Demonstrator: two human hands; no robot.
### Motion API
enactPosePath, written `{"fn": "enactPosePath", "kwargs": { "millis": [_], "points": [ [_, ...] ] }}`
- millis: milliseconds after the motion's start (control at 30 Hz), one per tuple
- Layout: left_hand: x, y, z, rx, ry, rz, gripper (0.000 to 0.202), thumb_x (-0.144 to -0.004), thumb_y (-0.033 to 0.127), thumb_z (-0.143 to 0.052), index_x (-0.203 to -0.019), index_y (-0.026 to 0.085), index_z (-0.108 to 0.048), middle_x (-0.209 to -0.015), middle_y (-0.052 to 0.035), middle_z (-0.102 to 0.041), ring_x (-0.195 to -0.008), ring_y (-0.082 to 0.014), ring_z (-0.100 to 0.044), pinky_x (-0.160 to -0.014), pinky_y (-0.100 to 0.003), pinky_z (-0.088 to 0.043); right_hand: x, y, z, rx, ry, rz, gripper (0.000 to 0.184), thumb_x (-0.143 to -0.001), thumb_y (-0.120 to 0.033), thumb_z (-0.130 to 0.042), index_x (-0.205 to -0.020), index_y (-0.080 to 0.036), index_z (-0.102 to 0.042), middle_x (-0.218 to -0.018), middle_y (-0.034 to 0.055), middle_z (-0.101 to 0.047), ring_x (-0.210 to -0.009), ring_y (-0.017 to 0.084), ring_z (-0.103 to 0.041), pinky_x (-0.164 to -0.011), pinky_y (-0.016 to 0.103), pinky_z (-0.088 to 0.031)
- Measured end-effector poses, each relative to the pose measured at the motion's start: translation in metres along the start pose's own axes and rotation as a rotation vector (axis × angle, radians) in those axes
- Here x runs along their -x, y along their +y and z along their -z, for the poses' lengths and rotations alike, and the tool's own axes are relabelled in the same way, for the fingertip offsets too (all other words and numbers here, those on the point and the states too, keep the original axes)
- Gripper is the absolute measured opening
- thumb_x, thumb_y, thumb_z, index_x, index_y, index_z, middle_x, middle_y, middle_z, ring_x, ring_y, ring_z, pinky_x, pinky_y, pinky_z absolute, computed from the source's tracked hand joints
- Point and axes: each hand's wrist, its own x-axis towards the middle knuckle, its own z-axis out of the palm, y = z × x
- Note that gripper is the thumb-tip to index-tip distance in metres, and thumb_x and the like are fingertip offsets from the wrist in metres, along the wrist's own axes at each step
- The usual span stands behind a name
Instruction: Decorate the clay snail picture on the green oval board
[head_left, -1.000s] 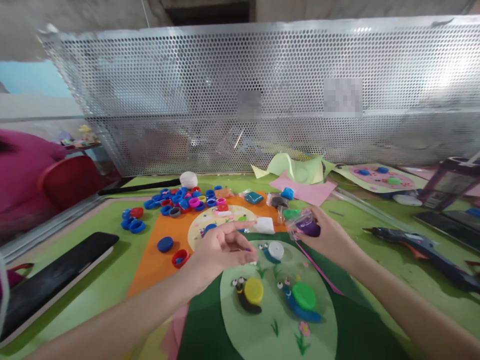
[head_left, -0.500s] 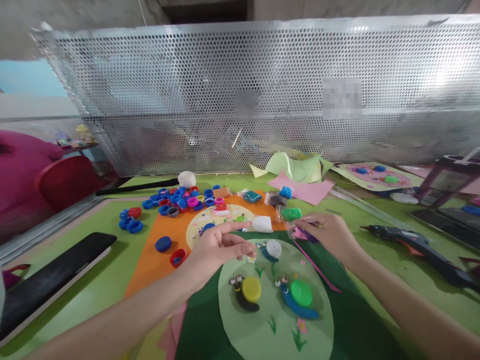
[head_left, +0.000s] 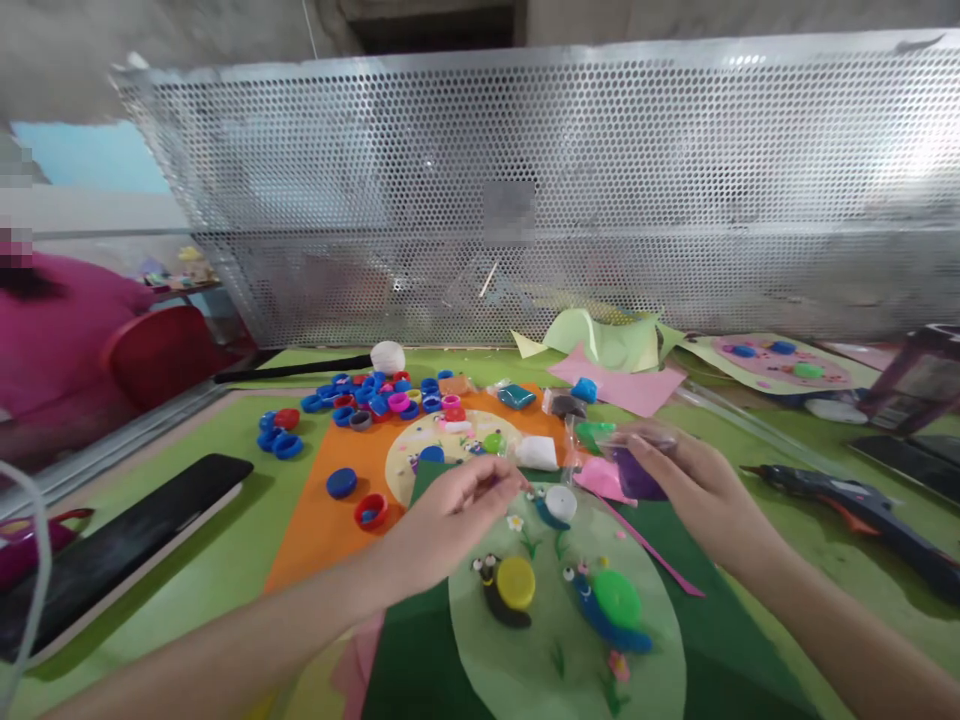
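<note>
right hand [head_left: 701, 480] grips a crinkly purple packet [head_left: 636, 478]; left hand [head_left: 457, 515] curls, contents hidden, near smooth oval paper [head_left: 517, 665]

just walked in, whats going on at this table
A person is doing clay craft with bare hands. The right hand holds a purple packet, next to a pink one. The left hand hovers by the top of a pale green oval, fingertips close together; whether they hold anything is hard to tell. On the oval are three snails with yellow, green and white shells. Loose caps lie in a pile farther back.
</note>
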Motion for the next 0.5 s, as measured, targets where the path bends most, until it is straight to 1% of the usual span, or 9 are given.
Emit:
{"fn": "enactPosePath", "kwargs": {
  "millis": [33,67,100,167,233,267,333,433,500],
  "points": [
    [0.002,0.004,-0.001,-0.053,-0.009,-0.023,0.026,-0.089,0.043,-0.045,-0.091,0.020,-0.056,-0.073,0.0018,-0.046,-0.066,-0.0124,-0.043,-0.060,-0.024,-0.036,0.005,-0.007,0.001,-0.038,-0.019,0.071,0.032,-0.087,-0.042,-0.039,-0.086,-0.019,-0.061,-0.088,0.0049,-0.064,-0.085,0.021,-0.059,-0.071,0.029,-0.047],
    [0.004,0.008,-0.002,-0.105,-0.014,-0.052,0.024,-0.087,0.043,-0.048,-0.092,0.021,-0.056,-0.076,0.0013,-0.046,-0.068,-0.0131,-0.043,-0.061,-0.024,-0.035,0.009,-0.013,0.001,-0.071,-0.067,0.125,0.028,-0.089,-0.039,-0.039,-0.090,-0.020,-0.060,-0.094,0.0045,-0.062,-0.089,0.020,-0.058,-0.075,0.029,-0.046],
    [0.006,0.012,-0.003,-0.153,-0.020,-0.084,0.023,-0.086,0.042,-0.051,-0.092,0.021,-0.055,-0.079,0.0010,-0.046,-0.070,-0.0137,-0.043,-0.062,-0.025,-0.035,0.014,-0.018,0.001,-0.094,-0.133,0.157,0.026,-0.090,-0.036,-0.037,-0.093,-0.022,-0.058,-0.095,0.0037,-0.062,-0.091,0.019,-0.057,-0.075,0.029,-0.047],
    [0.008,0.017,-0.007,-0.230,-0.042,-0.156,0.021,-0.084,0.041,-0.055,-0.090,0.021,-0.055,-0.080,0.0008,-0.045,-0.072,-0.0141,-0.043,-0.065,-0.025,-0.035,0.024,-0.027,-0.002,-0.106,-0.305,0.171,0.024,-0.093,-0.035,-0.034,-0.098,-0.024,-0.054,-0.096,0.0032,-0.060,-0.089,0.018,-0.057,-0.071,0.029,-0.048],
    [0.008,0.020,-0.010,-0.276,-0.079,-0.230,0.017,-0.087,0.036,-0.051,-0.083,0.019,-0.053,-0.078,0.0010,-0.045,-0.071,-0.0133,-0.043,-0.066,-0.025,-0.035,0.031,-0.032,-0.004,-0.110,-0.442,0.159,0.023,-0.094,-0.035,-0.032,-0.097,-0.024,-0.051,-0.093,0.0033,-0.059,-0.084,0.018,-0.056,-0.068,0.030,-0.048],
    [0.008,0.020,-0.011,-0.290,-0.099,-0.263,0.017,-0.089,0.032,-0.049,-0.079,0.019,-0.053,-0.076,0.0012,-0.045,-0.070,-0.0127,-0.043,-0.065,-0.024,-0.035,0.033,-0.033,-0.005,-0.110,-0.477,0.154,0.022,-0.094,-0.036,-0.032,-0.096,-0.023,-0.051,-0.091,0.0032,-0.059,-0.082,0.018,-0.055,-0.068,0.030,-0.048],
    [0.009,0.020,-0.012,-0.307,-0.119,-0.313,0.021,-0.091,0.026,-0.046,-0.072,0.018,-0.050,-0.072,0.0016,-0.043,-0.067,-0.0115,-0.043,-0.062,-0.023,-0.035,0.034,-0.033,-0.006,-0.114,-0.499,0.138,0.022,-0.093,-0.036,-0.035,-0.091,-0.022,-0.052,-0.085,0.0025,-0.058,-0.076,0.016,-0.053,-0.067,0.030,-0.047],
    [0.010,0.019,-0.011,-0.326,-0.099,-0.341,0.024,-0.090,0.024,-0.046,-0.067,0.017,-0.047,-0.068,0.0024,-0.040,-0.062,-0.0108,-0.040,-0.057,-0.022,-0.033,0.028,-0.033,-0.004,-0.206,-0.530,0.096,0.024,-0.091,-0.037,-0.040,-0.087,-0.022,-0.058,-0.081,0.0019,-0.059,-0.073,0.016,-0.054,-0.065,0.027,-0.046],
    [0.011,0.018,-0.009,-0.338,-0.078,-0.342,0.025,-0.091,0.024,-0.045,-0.067,0.017,-0.046,-0.066,0.0026,-0.038,-0.061,-0.0107,-0.039,-0.056,-0.022,-0.032,0.022,-0.033,-0.003,-0.259,-0.561,0.083,0.026,-0.091,-0.038,-0.041,-0.088,-0.023,-0.062,-0.081,0.0012,-0.062,-0.074,0.015,-0.056,-0.064,0.024,-0.046]
  ]
}}
